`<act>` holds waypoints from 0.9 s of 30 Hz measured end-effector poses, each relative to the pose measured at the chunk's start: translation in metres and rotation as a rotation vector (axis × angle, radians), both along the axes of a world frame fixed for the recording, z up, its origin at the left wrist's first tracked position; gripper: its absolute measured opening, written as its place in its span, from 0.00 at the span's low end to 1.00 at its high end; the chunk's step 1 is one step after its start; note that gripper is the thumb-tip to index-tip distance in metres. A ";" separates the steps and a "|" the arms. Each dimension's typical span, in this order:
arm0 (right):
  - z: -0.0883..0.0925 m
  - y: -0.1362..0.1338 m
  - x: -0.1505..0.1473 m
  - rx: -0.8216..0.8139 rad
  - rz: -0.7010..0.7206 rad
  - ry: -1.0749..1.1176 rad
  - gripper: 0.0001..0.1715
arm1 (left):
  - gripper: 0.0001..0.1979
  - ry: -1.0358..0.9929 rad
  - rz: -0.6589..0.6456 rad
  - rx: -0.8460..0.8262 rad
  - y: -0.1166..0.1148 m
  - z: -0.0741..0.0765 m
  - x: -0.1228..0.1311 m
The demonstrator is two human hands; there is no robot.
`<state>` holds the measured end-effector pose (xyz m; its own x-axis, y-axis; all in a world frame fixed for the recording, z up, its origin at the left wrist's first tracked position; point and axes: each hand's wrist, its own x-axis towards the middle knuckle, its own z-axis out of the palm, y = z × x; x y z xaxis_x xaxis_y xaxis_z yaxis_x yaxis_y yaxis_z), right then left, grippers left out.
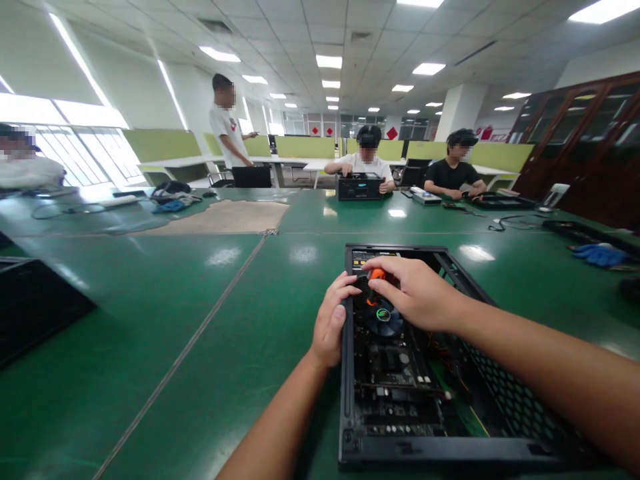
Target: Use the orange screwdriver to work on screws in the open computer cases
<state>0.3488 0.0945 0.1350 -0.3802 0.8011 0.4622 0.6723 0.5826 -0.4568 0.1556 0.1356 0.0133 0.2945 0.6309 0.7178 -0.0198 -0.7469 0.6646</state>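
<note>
An open black computer case (435, 448) lies on the green table, its motherboard (390, 373) showing inside. My right hand (413, 290) grips the orange handle of a screwdriver (377, 274), which stands roughly upright beside the round cooling fan (384, 321). The tip of the screwdriver is hidden in the dark upper part of the case. My left hand (333, 320) rests on the case's left edge, its thumb against the outer side and its fingers reaching over the rim towards the screwdriver.
A black panel (40, 303) lies at the left on the green table (210, 373). Across it, a person handles another black case (359, 187); a second person sits farther right. Blue gloves (600, 254) lie at the right, and a cardboard sheet (230, 217) at the back left.
</note>
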 end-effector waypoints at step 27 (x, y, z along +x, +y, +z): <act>-0.006 0.001 0.001 -0.025 -0.005 -0.024 0.16 | 0.24 -0.014 0.003 -0.001 -0.001 0.002 0.002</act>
